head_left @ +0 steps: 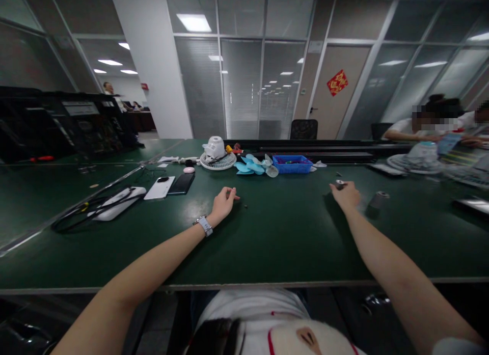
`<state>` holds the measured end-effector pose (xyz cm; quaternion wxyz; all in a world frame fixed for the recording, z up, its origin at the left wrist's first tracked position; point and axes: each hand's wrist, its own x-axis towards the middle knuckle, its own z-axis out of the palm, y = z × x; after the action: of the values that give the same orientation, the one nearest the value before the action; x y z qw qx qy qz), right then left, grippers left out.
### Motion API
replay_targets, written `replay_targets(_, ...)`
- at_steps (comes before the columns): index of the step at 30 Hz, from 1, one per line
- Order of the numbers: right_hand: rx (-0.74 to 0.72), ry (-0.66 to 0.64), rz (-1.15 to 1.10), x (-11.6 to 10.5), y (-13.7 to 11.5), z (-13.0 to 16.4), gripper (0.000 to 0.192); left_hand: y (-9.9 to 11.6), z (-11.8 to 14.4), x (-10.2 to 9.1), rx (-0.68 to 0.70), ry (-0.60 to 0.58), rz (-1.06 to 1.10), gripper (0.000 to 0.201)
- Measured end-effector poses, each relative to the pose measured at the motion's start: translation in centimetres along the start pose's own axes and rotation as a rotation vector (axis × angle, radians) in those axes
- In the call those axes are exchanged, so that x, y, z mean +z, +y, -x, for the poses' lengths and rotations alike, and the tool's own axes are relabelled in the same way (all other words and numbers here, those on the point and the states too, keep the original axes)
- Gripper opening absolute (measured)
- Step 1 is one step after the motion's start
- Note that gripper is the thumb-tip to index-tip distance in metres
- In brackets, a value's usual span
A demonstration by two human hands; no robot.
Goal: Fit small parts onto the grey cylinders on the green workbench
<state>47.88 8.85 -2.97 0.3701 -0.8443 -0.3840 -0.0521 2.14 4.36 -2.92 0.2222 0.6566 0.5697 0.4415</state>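
My left hand (pixel 222 203), a watch on its wrist, rests on the dark green table (pixel 267 243) with fingertips pinched together near a tiny dark speck (pixel 245 206); whether it holds anything I cannot tell. My right hand (pixel 346 194) is stretched forward and closed around a small dark and silver object (pixel 339 184). A small grey cylinder (pixel 377 198) stands just right of that hand. Further back lie a white fan housing on its round grille (pixel 216 154), light blue fan blades (pixel 252 166) and a blue tray (pixel 292 164).
Two phones (pixel 170 186), a white device with black cables (pixel 114 202) and a pink disc (pixel 188 169) lie at left. Black racks (pixel 76 123) stand far left. Other people sit at the right end of the table with another fan (pixel 416 159).
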Motion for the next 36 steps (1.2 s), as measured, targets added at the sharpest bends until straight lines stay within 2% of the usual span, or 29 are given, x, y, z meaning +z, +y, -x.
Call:
replay_targets(3, 0.048, -0.043, 0.007, 0.1, -0.2, 0.4, 0.054, -0.2, -0.1, 0.0, 0.003, -0.009, 0.017, 0.030)
replay_targets(5, -0.023, 0.009, 0.036, 0.1, -1.2, 1.2, 0.061, -0.4, -0.1, 0.1, 0.002, -0.002, 0.031, 0.029)
replay_targets(8, -0.297, 0.183, 0.050, 0.1, -3.8, 3.3, 0.072, -0.4, -0.1, 0.1, -0.003, 0.005, 0.029, 0.029)
replay_targets(9, -0.417, 0.183, 0.032, 0.1, -4.9, 4.5, 0.070, -0.4, -0.1, 0.1, -0.003, 0.003, 0.025, 0.029)
replay_targets(11, -0.683, 0.021, -0.042, 0.1, -7.3, 7.4, 0.059, -0.3, 0.0, 0.1, -0.001, -0.002, 0.018, 0.029)
replay_targets(15, -1.292, -0.566, -0.209, 0.5, -11.5, 14.8, 0.046, -0.2, 0.1, 0.1, 0.011, -0.002, 0.021, 0.030)
replay_targets(16, -1.398, -0.668, -0.238, 0.6, -12.2, 16.4, 0.045, -0.2, 0.1, 0.1, 0.014, 0.002, 0.022, 0.030)
replay_targets(18, -1.518, -0.763, -0.277, 0.7, -13.4, 19.0, 0.044, -0.3, 0.1, 0.2, 0.020, 0.007, 0.025, 0.030)
replay_targets(22, -1.584, -0.767, -0.300, 0.6, -14.2, 20.8, 0.041, -0.5, 0.0, 0.4, 0.030, -0.004, 0.039, 0.029)
replay_targets(26, -1.541, -0.757, -0.347, 0.2, -13.9, 20.7, 0.037, -0.6, -0.1, 0.5, 0.039, -0.015, 0.026, 0.030)
replay_targets(30, -1.489, -0.682, -0.421, 0.0, -13.6, 20.4, 0.039, -0.5, 0.0, 0.3, 0.038, -0.021, -0.002, 0.030)
replay_targets(33, -1.464, -0.541, -0.408, 0.1, -13.2, 18.7, 0.042, -0.4, 0.1, 0.1, 0.042, -0.030, -0.001, 0.031)
replay_targets(36, -1.348, -0.281, -0.328, 0.0, -12.1, 14.4, 0.043, -0.3, 0.2, 0.0, 0.038, -0.035, 0.002, 0.030)
